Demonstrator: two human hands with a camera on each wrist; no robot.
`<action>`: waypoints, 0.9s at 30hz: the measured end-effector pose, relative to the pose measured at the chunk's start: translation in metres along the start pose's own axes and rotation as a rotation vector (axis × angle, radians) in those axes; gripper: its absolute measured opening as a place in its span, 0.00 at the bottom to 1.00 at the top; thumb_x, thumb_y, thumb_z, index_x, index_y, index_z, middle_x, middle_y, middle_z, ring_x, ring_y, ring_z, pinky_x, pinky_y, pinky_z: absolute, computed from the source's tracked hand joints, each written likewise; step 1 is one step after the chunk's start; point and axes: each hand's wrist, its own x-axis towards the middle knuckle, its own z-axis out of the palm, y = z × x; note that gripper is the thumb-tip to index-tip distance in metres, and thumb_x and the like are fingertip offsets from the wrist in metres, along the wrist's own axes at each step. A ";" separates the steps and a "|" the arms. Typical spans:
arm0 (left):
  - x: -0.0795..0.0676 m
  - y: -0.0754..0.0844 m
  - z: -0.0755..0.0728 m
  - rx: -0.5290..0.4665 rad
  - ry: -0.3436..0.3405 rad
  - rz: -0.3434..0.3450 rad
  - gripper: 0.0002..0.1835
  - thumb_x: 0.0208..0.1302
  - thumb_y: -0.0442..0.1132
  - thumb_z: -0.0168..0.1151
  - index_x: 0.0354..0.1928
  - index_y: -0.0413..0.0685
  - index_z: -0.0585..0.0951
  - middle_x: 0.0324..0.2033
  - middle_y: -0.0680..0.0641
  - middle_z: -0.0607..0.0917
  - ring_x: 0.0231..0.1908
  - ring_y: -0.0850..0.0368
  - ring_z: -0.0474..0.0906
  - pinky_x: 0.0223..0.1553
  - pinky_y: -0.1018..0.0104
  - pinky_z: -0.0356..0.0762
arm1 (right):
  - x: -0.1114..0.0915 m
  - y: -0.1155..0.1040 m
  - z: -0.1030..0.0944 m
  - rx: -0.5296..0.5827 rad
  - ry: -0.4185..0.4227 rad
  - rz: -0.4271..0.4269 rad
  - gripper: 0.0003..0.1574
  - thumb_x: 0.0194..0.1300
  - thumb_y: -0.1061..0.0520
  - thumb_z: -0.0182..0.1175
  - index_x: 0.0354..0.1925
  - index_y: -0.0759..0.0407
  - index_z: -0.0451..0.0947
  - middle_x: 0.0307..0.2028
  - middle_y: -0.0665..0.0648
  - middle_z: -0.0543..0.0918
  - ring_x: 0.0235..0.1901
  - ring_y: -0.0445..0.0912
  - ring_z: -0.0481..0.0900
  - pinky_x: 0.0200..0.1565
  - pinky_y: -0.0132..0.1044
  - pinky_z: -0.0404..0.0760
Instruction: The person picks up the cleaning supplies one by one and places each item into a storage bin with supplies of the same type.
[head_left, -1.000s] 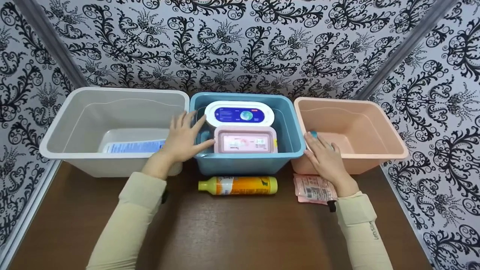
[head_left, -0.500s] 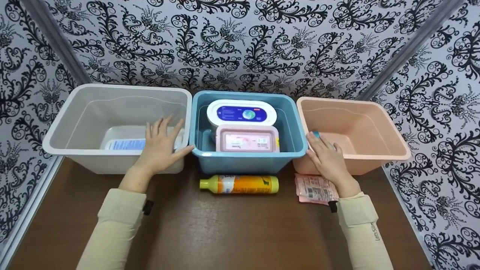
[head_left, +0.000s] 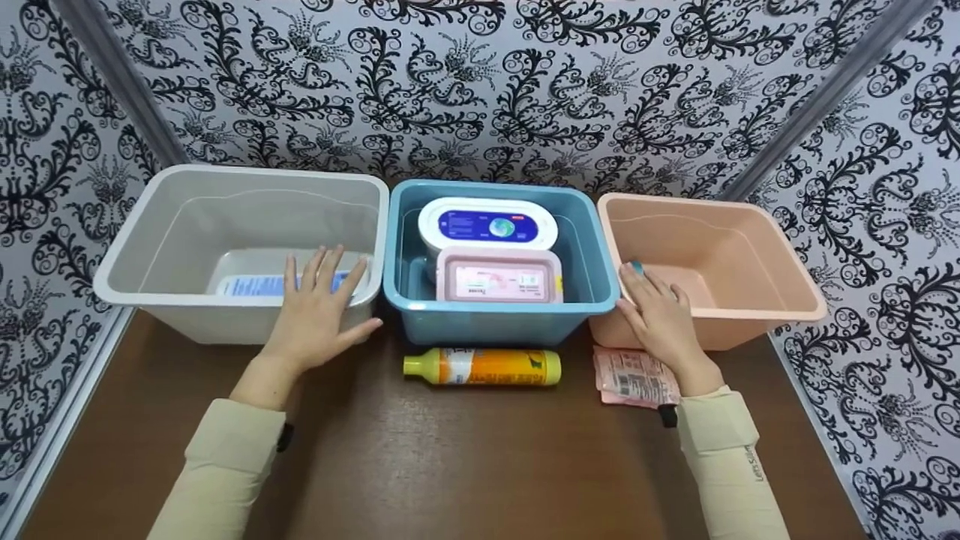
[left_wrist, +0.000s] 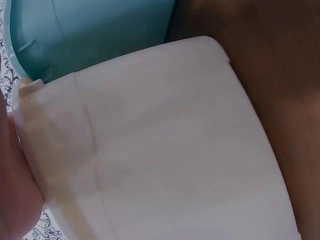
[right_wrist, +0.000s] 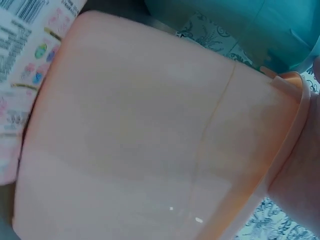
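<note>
My left hand [head_left: 307,322] lies over the near rim of the grey bin [head_left: 247,322], fingers spread and thumb out to the right. Inside that bin is an item with a blue and white label [head_left: 251,286], partly behind the fingers. At the near left corner of the peach bin [head_left: 750,313], my right hand [head_left: 664,322] rests over the rim with fingers extended. A small teal spot [head_left: 637,266] shows by its fingertips. In each wrist view the hand is at the rim of its bin, mostly out of frame.
Between them stands the blue bin [head_left: 495,322], holding a white oval tub [head_left: 442,214] and a pink box [head_left: 499,283]. A yellow and orange bottle [head_left: 487,367] lies in front of it. A pink packet [head_left: 637,377] lies before the peach bin. Patterned walls [head_left: 480,90] enclose the table.
My left hand has moved left and toward me, from the gap between the grey and blue bins to the grey bin's near rim. The right hand stays in place.
</note>
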 end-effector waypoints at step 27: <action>-0.002 -0.003 0.000 0.030 -0.005 0.024 0.43 0.56 0.65 0.56 0.70 0.53 0.60 0.70 0.36 0.56 0.69 0.36 0.50 0.67 0.33 0.36 | -0.042 -0.032 0.010 0.212 0.390 -0.318 0.42 0.57 0.35 0.61 0.56 0.65 0.71 0.56 0.64 0.74 0.58 0.56 0.67 0.68 0.37 0.57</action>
